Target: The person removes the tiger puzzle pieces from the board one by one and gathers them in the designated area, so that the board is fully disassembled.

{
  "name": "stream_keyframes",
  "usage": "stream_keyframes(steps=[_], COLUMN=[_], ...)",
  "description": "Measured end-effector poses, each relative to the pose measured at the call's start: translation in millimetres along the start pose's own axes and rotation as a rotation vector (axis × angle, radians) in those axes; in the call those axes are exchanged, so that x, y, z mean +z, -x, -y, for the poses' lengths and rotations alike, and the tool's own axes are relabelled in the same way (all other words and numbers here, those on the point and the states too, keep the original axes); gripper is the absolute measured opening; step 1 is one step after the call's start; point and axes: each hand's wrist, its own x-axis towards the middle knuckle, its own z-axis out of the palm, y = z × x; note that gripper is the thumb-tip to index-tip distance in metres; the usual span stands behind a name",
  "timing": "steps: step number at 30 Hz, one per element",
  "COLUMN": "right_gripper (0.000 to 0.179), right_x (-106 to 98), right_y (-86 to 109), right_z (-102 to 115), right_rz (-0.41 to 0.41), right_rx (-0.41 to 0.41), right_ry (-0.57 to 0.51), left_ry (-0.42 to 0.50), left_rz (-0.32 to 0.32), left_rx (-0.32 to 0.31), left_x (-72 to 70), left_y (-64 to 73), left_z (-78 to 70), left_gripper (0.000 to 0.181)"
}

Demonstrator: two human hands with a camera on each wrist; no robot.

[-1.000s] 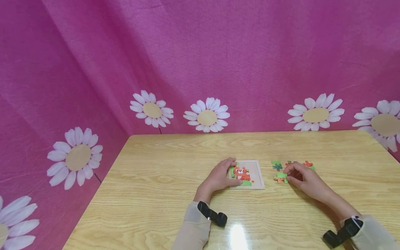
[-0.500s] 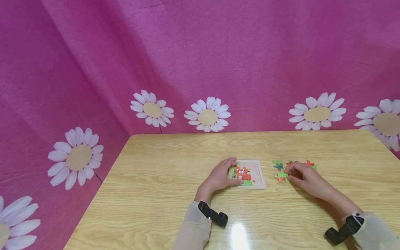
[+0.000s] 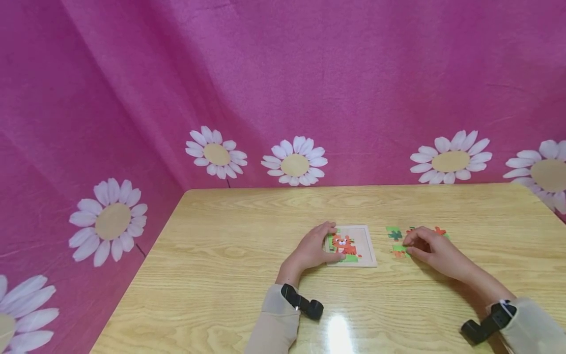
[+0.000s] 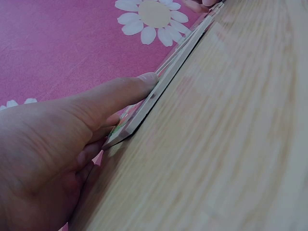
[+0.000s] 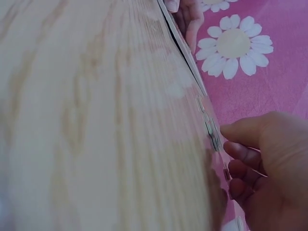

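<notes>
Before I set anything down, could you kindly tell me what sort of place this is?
It looks like an indoor tabletop activity spot, though I can't tell whether at home or elsewhere: a wood-grain table, a pink flowered cloth behind it, and a partly filled puzzle.

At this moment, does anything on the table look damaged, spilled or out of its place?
Nothing stands out. Loose pieces lie on the table beside the partly filled puzzle board; I see no spill or damage. The bright patch looks like reflected light.
</notes>
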Motion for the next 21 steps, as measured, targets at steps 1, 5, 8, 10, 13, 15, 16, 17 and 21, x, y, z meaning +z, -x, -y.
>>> stream_keyframes(steps=[1, 5, 8, 10, 13, 15, 16, 17, 21], right_gripper=[0.02, 0.018, 0.019, 0.02, 0.02, 0.019, 0.019, 0.018, 0.017], right_x=[-0.5, -0.7, 1.9, 5.0, 10.1, 13.3, 15.1, 16.7, 23.7], right_y=[-0.2, -2.8, -5.8, -8.2, -11.8, -14.5, -15.8, -17.4, -24.6], right_z=[0.8, 4.9, 7.6, 8.8, 10.4, 11.7, 12.4, 13.5, 19.3], right_rz=[0.007, 0.034, 0.044, 0.044, 0.045, 0.049, 0.052, 0.055, 0.063], right_rx=[0.008, 0.031, 0.027, 0.017, 0.003, -0.001, -0.002, -0.001, 0.015], right_ry=[0.004, 0.007, -0.007, -0.012, -0.023, -0.032, -0.035, -0.041, -0.038], left_ry=[-0.003, -0.007, -0.007, -0.011, -0.018, -0.022, -0.024, -0.024, -0.018], left_rz=[-0.001, 0.0, 0.001, 0.002, 0.002, 0.002, 0.001, 0.003, 0.003], left_rx=[0.0, 0.0, 0.005, 0.008, 0.013, 0.015, 0.015, 0.014, 0.01], left_x=[-0.1, -1.0, -1.5, -1.6, -1.7, -1.7, -1.7, -1.6, -1.1], left_y=[0.1, 0.7, 1.0, 0.8, 0.6, 0.5, 0.6, 0.6, 0.7], left_z=[-0.2, -1.6, -2.1, -2.1, -1.8, -1.6, -1.6, -1.5, -1.2], left_gripper=[0.069, 0.07, 0.07, 0.07, 0.07, 0.07, 0.069, 0.069, 0.069])
